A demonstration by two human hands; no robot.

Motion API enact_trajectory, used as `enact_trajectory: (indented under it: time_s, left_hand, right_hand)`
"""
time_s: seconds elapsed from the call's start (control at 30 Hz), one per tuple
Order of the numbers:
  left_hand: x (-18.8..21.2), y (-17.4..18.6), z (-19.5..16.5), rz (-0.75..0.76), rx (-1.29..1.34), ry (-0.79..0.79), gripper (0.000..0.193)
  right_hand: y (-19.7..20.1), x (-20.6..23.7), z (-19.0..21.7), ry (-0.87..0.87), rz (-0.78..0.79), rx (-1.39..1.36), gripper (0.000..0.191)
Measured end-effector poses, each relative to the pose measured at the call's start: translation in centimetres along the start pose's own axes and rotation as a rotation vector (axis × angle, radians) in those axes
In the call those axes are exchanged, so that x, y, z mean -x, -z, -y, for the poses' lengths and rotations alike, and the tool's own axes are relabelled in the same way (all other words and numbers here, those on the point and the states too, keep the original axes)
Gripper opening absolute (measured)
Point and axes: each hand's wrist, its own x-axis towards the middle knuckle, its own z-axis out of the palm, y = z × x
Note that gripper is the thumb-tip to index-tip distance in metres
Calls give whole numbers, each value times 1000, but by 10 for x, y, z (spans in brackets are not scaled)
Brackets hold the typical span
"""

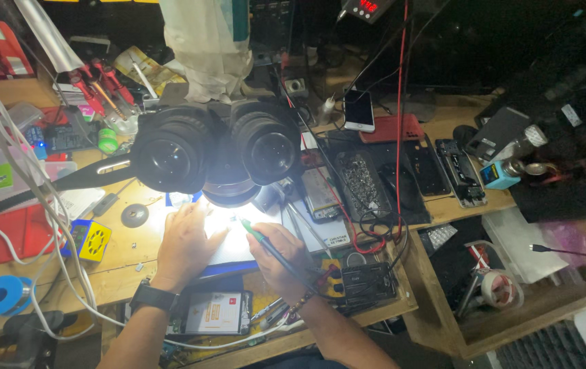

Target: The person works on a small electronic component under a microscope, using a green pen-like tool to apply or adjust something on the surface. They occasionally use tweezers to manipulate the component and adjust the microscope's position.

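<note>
Soldering iron (269, 244), judged light and stiff with a hot tip, is gripped pen-like at its blue-green handle by the closed right hand (276, 256) under the microscope (218, 147), while the left hand (185, 240) is laid open and flat, holding nothing, on the lit work mat (238, 254).

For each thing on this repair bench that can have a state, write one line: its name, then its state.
left hand: flat on the lit work mat, holding nothing
right hand: gripping the soldering iron
soldering iron: tip angled down under the microscope
microscope: lamp on, lighting the mat
white phone: screen dark, lying face up
solder spool: lying flat, blue
</note>
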Motion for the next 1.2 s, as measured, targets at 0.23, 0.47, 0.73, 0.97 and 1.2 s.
enact_trajectory:
  time_s: [0.23,0.47,0.73,0.97,1.2]
  left_hand:
    - [0,1,1,15,-8,8,50]
    - [-2,0,4,-51,23,-116,55]
    - [7,-4,18,-51,5,-153,58]
    - [5,1,17,-13,43,-122,78]
    - [5,0,19,-24,34,-137,77]
  right_hand:
    - [2,-3,-6,15,-2,-115,20]
    - [-6,2,-22,-229,14,-187,19]
    - [-29,16,-52,-225,8,-433,13]
    - [-29,8,-50,-230,10,-389,19]
    - [-32,7,-48,-220,54,-498,18]
